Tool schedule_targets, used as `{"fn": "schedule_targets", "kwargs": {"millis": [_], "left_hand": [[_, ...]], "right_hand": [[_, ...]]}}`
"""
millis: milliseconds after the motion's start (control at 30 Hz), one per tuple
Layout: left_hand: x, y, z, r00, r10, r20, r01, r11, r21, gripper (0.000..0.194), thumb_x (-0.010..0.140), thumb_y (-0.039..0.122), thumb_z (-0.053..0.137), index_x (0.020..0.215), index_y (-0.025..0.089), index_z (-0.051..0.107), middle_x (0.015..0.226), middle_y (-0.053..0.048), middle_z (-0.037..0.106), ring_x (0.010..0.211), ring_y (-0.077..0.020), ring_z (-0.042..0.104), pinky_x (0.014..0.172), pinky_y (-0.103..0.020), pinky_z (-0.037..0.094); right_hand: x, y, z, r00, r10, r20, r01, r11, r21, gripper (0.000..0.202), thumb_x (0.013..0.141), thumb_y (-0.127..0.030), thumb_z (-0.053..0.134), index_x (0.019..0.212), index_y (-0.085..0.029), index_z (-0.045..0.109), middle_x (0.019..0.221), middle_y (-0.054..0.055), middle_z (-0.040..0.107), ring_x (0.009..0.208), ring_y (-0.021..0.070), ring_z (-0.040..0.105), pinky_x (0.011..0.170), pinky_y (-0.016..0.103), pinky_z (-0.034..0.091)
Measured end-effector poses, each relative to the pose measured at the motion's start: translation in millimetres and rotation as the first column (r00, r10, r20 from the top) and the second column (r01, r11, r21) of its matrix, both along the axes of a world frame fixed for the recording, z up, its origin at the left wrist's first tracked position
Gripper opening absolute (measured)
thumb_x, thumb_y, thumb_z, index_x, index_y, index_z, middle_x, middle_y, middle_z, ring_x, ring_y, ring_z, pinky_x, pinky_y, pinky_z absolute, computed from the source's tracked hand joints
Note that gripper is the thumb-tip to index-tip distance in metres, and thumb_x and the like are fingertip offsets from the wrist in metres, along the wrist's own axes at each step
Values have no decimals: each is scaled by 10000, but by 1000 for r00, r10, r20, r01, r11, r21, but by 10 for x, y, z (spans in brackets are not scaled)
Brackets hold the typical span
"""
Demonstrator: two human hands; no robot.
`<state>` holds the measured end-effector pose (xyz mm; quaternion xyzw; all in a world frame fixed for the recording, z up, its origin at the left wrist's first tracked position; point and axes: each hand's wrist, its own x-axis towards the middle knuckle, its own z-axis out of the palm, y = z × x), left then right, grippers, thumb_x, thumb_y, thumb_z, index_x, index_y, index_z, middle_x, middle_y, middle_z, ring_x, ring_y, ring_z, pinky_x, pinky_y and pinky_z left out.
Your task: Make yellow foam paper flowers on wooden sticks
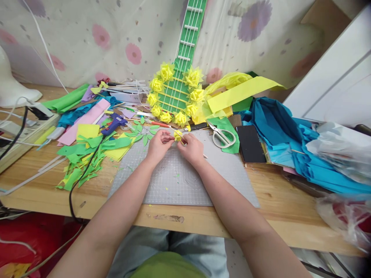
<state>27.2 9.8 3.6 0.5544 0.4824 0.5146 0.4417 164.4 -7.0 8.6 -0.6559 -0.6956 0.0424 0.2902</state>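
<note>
Over the grey cutting mat (179, 189), a small yellow paper flower (177, 135) sits between my fingertips. My left hand (159, 147) pinches its left side with thumb and fingers. My right hand (191, 148) is closed around a thin pale stick at the flower's right; the stick's end shows below the palm. How flower and stick are joined is hidden by the fingers. Just behind stands a green paper guitar (181, 69) with white strings, ringed at its body by several yellow paper roses (166, 72). Green paper leaves (145, 133) lie left of my left hand.
White-handled scissors (222, 137) and a black phone (251, 144) lie right of my hands. A purple glue gun (116, 122), its cable crossing the table, is on the left among green paper scraps (84, 162). Blue crepe paper (275, 123) is heaped at the right.
</note>
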Motion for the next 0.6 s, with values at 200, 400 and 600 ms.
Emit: {"fn": "schedule_targets", "kwargs": {"millis": [200, 400, 600], "left_hand": [[-5, -36, 48, 997, -12, -70, 17, 997, 70, 271, 636, 127, 629, 858, 206, 494, 775, -1, 662, 728, -121, 631, 736, -265, 479], [-5, -25, 34, 995, -14, -96, 23, 995, 95, 249, 647, 147, 634, 846, 203, 496, 790, -9, 653, 775, -129, 630, 746, -266, 478], [-8, -33, 48, 995, -24, -100, 34, 995, 96, 246, 647, 139, 629, 844, 207, 498, 793, -8, 653, 776, -127, 628, 748, -264, 477]], "right_hand": [[-5, 7, -23, 1000, -4, -11, 4, 1000, -2, 124, 746, -284, 457, 680, -198, 517, 752, -11, 565, 658, 104, 499, 543, 230, 259], [-15, -7, 3, 1000, -6, -14, 5, 1000, -20, 120, 739, -276, 456, 673, -197, 518, 749, -4, 569, 671, 112, 502, 545, 230, 256], [-15, -10, 6, 1000, -1, -16, 0, 1000, -23, 124, 741, -281, 453, 679, -197, 520, 758, -2, 572, 678, 113, 507, 547, 224, 266]]}}
